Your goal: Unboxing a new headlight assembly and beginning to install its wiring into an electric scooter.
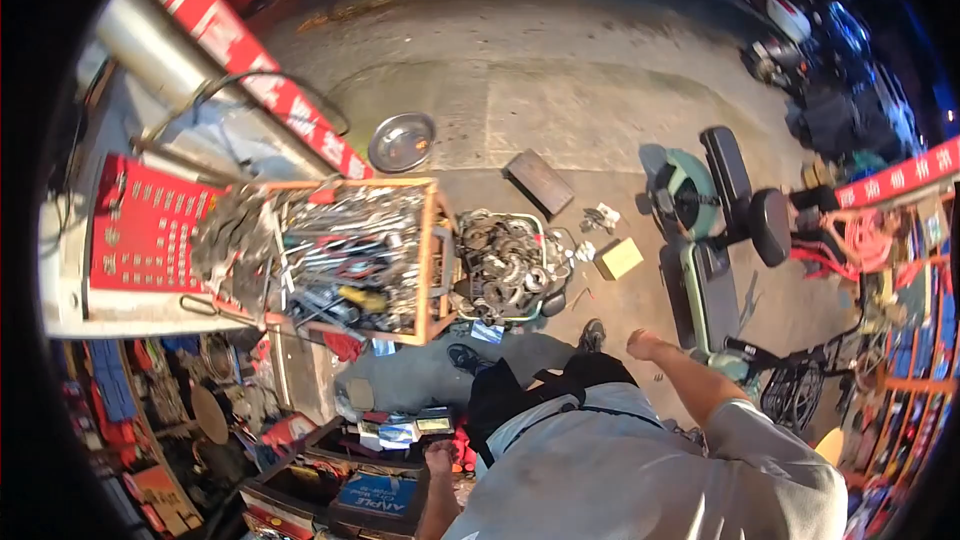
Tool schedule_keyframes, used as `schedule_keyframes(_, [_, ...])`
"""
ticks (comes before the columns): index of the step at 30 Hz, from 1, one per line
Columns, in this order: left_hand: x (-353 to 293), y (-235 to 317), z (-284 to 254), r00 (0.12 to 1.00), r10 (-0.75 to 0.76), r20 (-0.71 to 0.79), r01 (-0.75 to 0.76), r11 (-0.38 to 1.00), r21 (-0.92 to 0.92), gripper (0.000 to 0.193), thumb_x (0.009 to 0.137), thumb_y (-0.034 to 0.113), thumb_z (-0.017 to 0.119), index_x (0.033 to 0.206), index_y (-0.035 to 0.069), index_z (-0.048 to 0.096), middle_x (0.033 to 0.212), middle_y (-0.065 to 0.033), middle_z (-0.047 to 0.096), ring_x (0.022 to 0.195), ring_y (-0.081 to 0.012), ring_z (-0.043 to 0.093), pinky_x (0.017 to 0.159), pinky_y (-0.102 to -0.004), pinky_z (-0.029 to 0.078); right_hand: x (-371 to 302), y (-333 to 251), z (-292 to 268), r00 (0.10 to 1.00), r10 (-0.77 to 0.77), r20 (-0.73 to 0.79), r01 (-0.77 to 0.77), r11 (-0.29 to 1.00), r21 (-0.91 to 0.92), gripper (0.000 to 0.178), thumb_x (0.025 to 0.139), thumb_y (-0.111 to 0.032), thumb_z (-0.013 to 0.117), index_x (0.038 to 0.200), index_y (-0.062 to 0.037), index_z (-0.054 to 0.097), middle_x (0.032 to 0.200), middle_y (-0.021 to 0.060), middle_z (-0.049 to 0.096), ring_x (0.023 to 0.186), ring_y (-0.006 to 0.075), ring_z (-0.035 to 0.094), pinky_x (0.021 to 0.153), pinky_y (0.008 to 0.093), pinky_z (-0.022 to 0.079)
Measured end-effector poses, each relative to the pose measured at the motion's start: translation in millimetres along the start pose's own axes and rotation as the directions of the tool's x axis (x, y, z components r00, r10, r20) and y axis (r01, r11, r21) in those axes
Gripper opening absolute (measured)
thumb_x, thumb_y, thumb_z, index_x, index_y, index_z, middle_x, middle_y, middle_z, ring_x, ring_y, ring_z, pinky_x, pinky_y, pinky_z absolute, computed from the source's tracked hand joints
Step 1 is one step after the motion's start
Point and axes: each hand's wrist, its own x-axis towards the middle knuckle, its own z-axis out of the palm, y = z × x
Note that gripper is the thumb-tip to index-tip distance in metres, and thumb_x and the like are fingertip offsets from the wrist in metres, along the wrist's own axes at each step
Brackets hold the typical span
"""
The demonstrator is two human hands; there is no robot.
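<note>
The small blue-and-white cardboard box (396, 434) lies among other little packages at ten o'clock from the person's bare left hand (438, 455), near it but apart from it. That hand's fingers look bent inward (it is small here, near the lower edge), and I cannot tell how far open they are or whether they hold anything. A larger blue-and-dark printed carton (378, 493) sits at eight o'clock from it, and a tan wooden tray (432, 240) heaped with metal hand tools (350, 255) stands farther off at eleven. The bare right hand (645, 345) hangs out from the body, its fingers apparently curled in, with the palm hidden, so I cannot tell what, if anything, they hold. Nearest it, between one and two o'clock, is a pale-green and black two-wheeled scooter (708, 285). From the same hand, a yellow rectangular box (620, 258) sits between eleven and twelve, a dark oblong block (538, 183) farther off at eleven, and greyish ring-shaped metal parts (505, 265) at ten.
</note>
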Motion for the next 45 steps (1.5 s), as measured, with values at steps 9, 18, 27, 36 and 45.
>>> schedule_keyframes(9, [-58.4,40.4,204.8,0.976,0.11,0.186,-0.181,0.886,0.427,0.008,0.089,0.008,0.053,0.091,0.005,0.06,0.081,-0.0044,0.062,0.074,-0.0132,0.06,0.063,-0.0262,0.05,-0.7,197.3,72.2,0.969,0.091,0.232,-0.248,0.288,0.925,0.029,0.09,-0.019,0.038,0.085,-0.0065,0.063,0.078,0.01,0.067,0.064,0.0214,0.067,0.05,0.0313,0.05])
schedule_keyframes(18, [-141.6,124.6,360.6,0.929,0.007,0.37,-0.203,0.847,0.492,0.012,0.089,0.005,0.053,0.1,-0.002,0.054,0.081,-0.006,0.058,0.07,-0.0115,0.054,0.06,-0.0243,0.045,-5.9,206.6,85.3,0.975,0.214,0.062,-0.145,0.395,0.907,0.01,0.077,-0.01,0.064,0.069,-0.0047,0.063,0.073,0.011,0.065,0.062,0.0155,0.065,0.054,0.0292,0.052])
schedule_keyframes(27, [-25.8,86.6,431.4,0.786,-0.089,0.612,-0.614,0.003,0.789,0.027,0.089,0.027,0.057,0.102,0.004,0.061,0.094,-0.0165,0.066,0.087,-0.0309,0.064,0.077,-0.0399,0.051,-39.9,181.2,39.3,0.925,0.334,0.182,-0.154,-0.11,0.982,0.021,0.087,-0.012,0.054,0.103,-0.0014,0.062,0.086,0.0103,0.067,0.071,0.0171,0.066,0.057,0.0278,0.051])
schedule_keyframes(36, [76.9,24.0,682.5,0.689,-0.053,0.723,-0.723,-0.128,0.679,0.02,0.09,0.022,0.048,0.101,0.01,0.059,0.095,-0.0189,0.064,0.095,-0.039,0.06,0.081,-0.0474,0.048,31.7,174.4,133.3,0.941,0.242,0.236,-0.113,-0.434,0.894,0.015,0.09,-0.003,0.051,0.101,0.0032,0.059,0.082,0.0113,0.064,0.071,0.0172,0.064,0.063,0.0291,0.053])
schedule_keyframes(45, [205.2,-103.0,865.2,0.598,0.002,0.801,-0.774,-0.26,0.578,0.08,0.078,0.022,0.066,0.143,0.006,0.023,0.143,-0.0225,0.031,0.131,-0.0394,0.033,0.107,-0.0442,0.032,172.4,194.2,184.0,0.958,0.168,0.232,-0.108,-0.541,0.834,0.019,0.093,-0.007,0.049,0.106,0.0034,0.057,0.093,0.0121,0.063,0.083,0.0153,0.063,0.072,0.0275,0.054])
